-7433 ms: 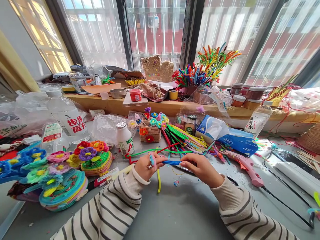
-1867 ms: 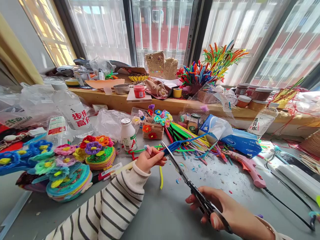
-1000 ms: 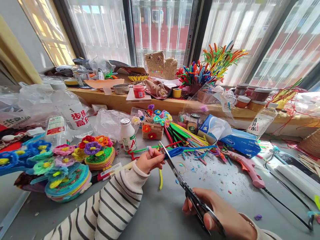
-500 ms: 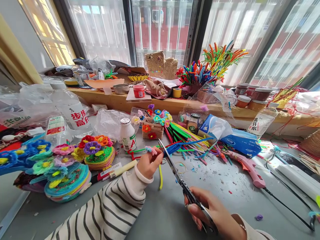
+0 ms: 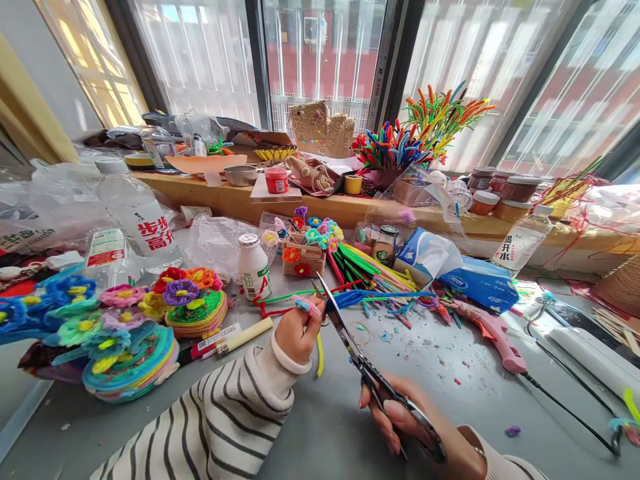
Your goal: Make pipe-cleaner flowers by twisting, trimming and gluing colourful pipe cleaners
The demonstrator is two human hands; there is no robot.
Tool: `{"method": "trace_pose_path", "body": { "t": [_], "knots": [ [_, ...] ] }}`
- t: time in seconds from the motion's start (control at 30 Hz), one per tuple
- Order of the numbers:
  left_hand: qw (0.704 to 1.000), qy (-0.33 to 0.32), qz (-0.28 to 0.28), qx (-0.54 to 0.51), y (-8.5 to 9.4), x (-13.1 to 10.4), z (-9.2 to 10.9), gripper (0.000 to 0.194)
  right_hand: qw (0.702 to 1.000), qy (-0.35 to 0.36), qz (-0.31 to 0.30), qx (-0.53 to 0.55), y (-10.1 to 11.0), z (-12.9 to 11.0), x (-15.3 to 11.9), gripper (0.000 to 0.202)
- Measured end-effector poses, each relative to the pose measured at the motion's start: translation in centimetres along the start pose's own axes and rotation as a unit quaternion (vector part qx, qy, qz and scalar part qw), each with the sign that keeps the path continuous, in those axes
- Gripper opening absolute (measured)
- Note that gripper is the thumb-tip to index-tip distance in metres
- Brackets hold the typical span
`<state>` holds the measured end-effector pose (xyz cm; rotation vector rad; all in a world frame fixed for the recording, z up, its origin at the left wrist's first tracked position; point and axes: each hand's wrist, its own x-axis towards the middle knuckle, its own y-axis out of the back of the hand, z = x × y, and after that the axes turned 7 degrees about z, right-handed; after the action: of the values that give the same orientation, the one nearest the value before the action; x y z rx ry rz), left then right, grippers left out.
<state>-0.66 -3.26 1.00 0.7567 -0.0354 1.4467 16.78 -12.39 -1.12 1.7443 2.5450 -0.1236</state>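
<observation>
My left hand (image 5: pixel 296 339) is closed in a pinch, and a small pink pipe-cleaner piece (image 5: pixel 307 306) with a light-blue part shows at its fingertips. Blue pipe cleaners (image 5: pixel 357 297) run rightward from near those fingers, behind the scissor blades. How they meet the pinched piece is hidden. In my right hand (image 5: pixel 400 410) are scissors (image 5: pixel 353 350), my fingers through the handles. Their blades are parted and point up and left, tips close beside my left fingertips. A yellow pipe-cleaner strand (image 5: pixel 320 357) hangs or lies just below my left hand.
Pipe-cleaner flowers on layered round bases (image 5: pixel 131 367) stand at left. A small white bottle (image 5: pixel 254 267) and a flower basket (image 5: pixel 303 260) are behind my hands. Loose pipe cleaners (image 5: pixel 360 260) lie at centre, with a pink glue gun (image 5: pixel 493 337) and its cord at right.
The scissor blades and handles have spread apart. The loose end of a blue pipe cleaner has swung lower. My left hand stays nearly in place, still pinching.
</observation>
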Motion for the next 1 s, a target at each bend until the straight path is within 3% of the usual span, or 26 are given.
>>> {"method": "trace_pose_path", "body": {
  "t": [0.2,0.3,0.6,1.0],
  "knots": [
    [1.0,-0.009,0.015,0.011,-0.1,-0.3,0.0,0.019,0.999,-0.011,-0.038,0.038,-0.5,-0.5,0.1,0.047],
    [1.0,-0.016,-0.002,-0.001,-0.2,-0.4,-0.3,0.019,0.999,-0.033,-0.015,0.034,-1.1,-0.4,0.2,0.042],
    [0.998,0.004,-0.042,-0.05,0.0,-0.3,-0.5,0.022,1.0,-0.005,0.003,-0.016,-1.2,0.4,0.3,0.046],
    [0.996,0.023,-0.037,-0.083,-0.2,-0.5,-0.7,0.025,0.999,-0.031,0.002,-0.007,-1.4,0.4,0.1,0.043]
  ]
}}
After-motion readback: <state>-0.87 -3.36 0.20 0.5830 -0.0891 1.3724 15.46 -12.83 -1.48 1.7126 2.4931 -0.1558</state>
